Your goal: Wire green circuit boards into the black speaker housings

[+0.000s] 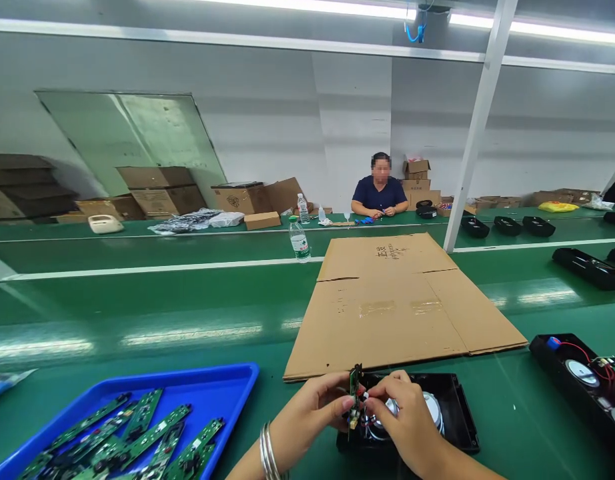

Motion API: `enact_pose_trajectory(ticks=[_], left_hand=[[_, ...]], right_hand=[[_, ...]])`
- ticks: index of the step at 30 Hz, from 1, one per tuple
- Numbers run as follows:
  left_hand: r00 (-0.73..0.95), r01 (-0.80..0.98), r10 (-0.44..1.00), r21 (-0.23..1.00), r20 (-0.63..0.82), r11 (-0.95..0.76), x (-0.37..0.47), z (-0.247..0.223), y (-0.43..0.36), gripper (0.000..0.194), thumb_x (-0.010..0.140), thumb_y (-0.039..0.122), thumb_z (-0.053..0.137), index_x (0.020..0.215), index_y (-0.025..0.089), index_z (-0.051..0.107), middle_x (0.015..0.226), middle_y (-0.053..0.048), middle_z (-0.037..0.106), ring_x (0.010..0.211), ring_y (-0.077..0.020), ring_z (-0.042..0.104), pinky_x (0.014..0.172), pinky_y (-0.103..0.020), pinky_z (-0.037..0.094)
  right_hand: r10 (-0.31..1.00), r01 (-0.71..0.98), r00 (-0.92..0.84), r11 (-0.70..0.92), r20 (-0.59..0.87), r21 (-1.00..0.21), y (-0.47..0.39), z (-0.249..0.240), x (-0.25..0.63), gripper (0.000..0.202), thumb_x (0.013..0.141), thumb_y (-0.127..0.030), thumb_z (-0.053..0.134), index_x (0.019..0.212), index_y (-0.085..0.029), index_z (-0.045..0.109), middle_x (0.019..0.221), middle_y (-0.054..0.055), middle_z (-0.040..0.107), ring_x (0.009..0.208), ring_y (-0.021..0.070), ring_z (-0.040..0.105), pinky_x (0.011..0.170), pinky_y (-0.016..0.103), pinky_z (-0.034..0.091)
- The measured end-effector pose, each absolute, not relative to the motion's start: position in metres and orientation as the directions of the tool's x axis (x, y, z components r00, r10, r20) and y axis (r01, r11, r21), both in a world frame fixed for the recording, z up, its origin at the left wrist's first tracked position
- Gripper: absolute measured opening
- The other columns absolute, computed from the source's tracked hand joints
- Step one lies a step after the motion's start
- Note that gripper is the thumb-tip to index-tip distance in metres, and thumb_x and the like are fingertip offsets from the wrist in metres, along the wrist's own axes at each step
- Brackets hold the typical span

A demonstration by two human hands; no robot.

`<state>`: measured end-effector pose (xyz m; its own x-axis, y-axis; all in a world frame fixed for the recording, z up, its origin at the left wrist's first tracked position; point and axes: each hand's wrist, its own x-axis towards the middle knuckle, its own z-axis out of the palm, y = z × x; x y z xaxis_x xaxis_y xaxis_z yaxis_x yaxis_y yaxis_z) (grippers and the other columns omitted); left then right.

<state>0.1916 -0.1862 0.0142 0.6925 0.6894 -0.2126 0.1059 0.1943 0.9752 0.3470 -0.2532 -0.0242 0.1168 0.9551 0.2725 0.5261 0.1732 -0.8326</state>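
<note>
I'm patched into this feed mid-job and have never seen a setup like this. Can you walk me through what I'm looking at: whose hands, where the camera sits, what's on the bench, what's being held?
There is no machine here. The one picture comes from a camera worn on a person's head, looking forward and down, so the two bare hands at the bottom are the wearer's own.

The left hand, with bangles on the wrist, pinches a small green circuit board upright. The right hand rests its fingers at the board's edge, over a black speaker housing with a round silver speaker inside.

On the green bench: a blue tray of long green circuit boards at left, a flattened cardboard sheet ahead, a water bottle beyond, and another open black housing at right.

Across the bench sits a co-worker, hands busy with small parts I cannot make out.
</note>
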Motion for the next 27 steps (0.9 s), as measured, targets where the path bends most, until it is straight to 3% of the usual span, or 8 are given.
enact_pose_trajectory(ticks=[18,27], left_hand=[[0.716,0.182,0.676,0.981,-0.174,0.06,0.195,0.019,-0.192,0.045,0.063,0.048,0.064,0.099,0.02,0.066,0.087,-0.004,0.067,0.074,-0.0189,0.056,0.061,-0.025,0.049],[0.696,0.298,0.718,0.918,-0.02,-0.263,0.197,0.018,-0.196,0.027,0.067,0.038,0.062,0.091,0.027,0.069,0.078,-0.002,0.066,0.072,-0.0198,0.057,0.057,-0.022,0.046]], right_hand=[[0.954,0.572,0.12,0.161,0.276,-0.804,-0.255,-0.023,0.344,0.011,0.077,-0.019,0.054,0.069,-0.02,0.061,0.066,0.001,0.061,0.07,0.0162,0.05,0.062,0.025,0.038],[0.944,0.571,0.006,0.267,0.33,-0.777,-0.255,-0.018,0.349,0.013,0.076,-0.016,0.055,0.065,-0.021,0.061,0.063,0.0,0.06,0.066,0.0148,0.049,0.065,0.027,0.036]])
